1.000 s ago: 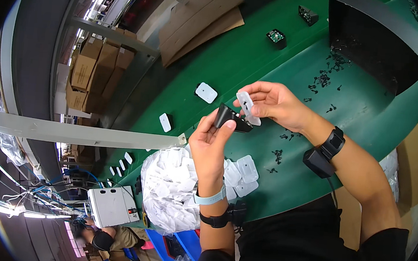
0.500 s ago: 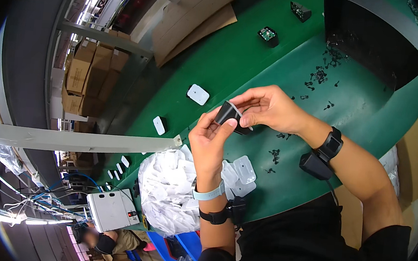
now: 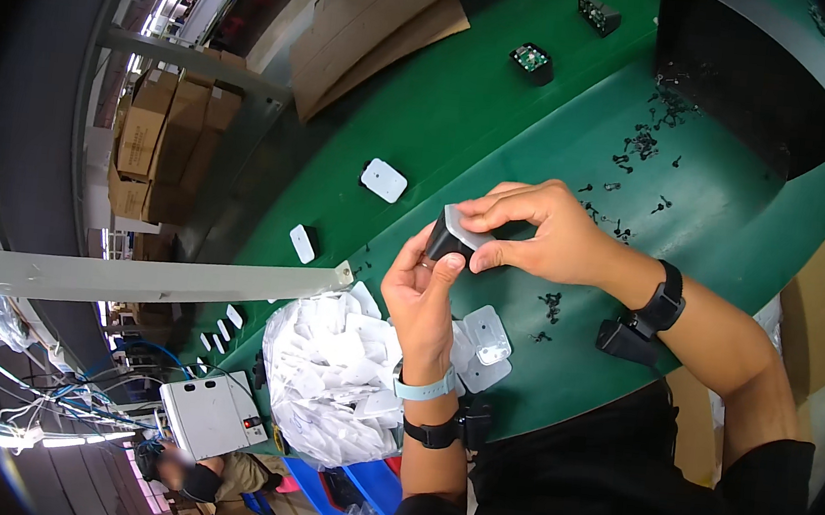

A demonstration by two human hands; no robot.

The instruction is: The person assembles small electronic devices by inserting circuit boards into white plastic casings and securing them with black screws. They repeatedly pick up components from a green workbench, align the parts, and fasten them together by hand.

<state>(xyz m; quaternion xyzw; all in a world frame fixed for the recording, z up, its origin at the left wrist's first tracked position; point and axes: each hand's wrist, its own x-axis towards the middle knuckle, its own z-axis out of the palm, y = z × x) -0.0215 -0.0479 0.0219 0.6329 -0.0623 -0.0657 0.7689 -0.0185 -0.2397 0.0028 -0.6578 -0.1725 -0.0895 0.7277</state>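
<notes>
My left hand point(image 3: 421, 293) is closed round a small black plastic housing point(image 3: 441, 242) held tilted above the green table. Over the housing's top lies a translucent white cover plate point(image 3: 463, 231). My right hand point(image 3: 556, 234) has its fingers on the plate's upper face and its thumb at the near edge. Whether the plate is seated all round is hidden by my fingers. Below my left wrist is a big heap of white cover plates point(image 3: 332, 369) in a clear bag, with several loose plates point(image 3: 486, 336) beside it.
Small black screws point(image 3: 642, 141) lie scattered on the table near a black bin point(image 3: 747, 81). On the darker green strip beyond stand open housings with circuit boards point(image 3: 531, 60) and white-topped housings point(image 3: 384, 181). A metal bar point(image 3: 152, 279) crosses at left, near a white box point(image 3: 213, 414).
The housing has turned in my hands, so the cover plate, seen edge-on before, now shows its broad face. My right fingers have moved onto that face. The whole view has shifted slightly.
</notes>
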